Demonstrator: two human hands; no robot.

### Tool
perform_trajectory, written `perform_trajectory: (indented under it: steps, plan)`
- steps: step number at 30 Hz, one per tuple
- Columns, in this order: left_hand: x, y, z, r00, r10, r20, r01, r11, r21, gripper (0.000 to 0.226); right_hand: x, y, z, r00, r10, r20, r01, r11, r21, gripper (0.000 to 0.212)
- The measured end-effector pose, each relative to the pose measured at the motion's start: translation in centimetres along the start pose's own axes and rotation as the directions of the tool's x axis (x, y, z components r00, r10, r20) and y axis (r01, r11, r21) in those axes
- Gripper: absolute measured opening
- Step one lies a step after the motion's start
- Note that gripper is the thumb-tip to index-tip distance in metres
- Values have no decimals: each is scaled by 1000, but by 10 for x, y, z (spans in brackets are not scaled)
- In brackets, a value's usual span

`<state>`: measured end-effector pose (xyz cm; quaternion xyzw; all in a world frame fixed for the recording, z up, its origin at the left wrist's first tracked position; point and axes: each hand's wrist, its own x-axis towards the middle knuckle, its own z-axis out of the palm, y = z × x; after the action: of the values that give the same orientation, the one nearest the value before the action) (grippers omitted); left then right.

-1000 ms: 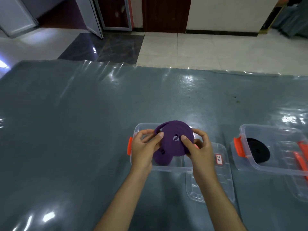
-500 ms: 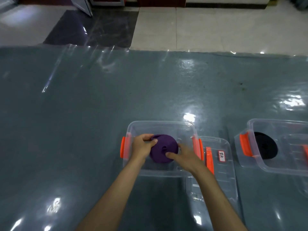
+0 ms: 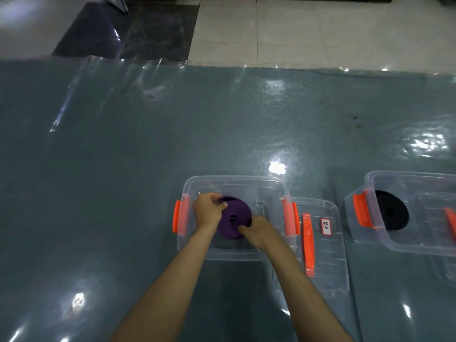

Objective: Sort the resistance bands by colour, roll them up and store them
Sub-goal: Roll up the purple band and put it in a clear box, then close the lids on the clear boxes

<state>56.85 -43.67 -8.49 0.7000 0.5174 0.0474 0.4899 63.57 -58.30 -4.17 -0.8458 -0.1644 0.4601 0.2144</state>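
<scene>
A rolled purple resistance band [image 3: 234, 218] lies flat inside a clear plastic box [image 3: 234, 180] with orange latches. My left hand [image 3: 208, 212] grips the roll's left edge, thumb on top. My right hand [image 3: 256, 229] holds its lower right edge with curled fingers. Both hands reach down into the box. A rolled black band [image 3: 391, 211] lies in a second clear box [image 3: 404, 175] at the right.
A clear lid [image 3: 323, 245] with an orange handle and a white label lies flat just right of the purple band's box. Another lid shows at the right edge. Everything stands on a grey-green sheet under glossy film; tiled floor lies beyond.
Both hands lowered the purple roll from above the box down into it, laying it flat on the bottom. The view tilted downward.
</scene>
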Motion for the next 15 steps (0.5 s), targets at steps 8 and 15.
perform_trajectory:
  steps: [8, 15]
  plan:
    - [-29, 12, -25, 992, 97, 82, -116, 957, 265, 45, -52, 7, -17, 881, -314, -354, 353, 934, 52, 32]
    - [-113, 8, -67, 790, 534, 301, -612, 719, 329, 31, -99, 73, -56, 733, -223, -642, 523, 788, 324, 22]
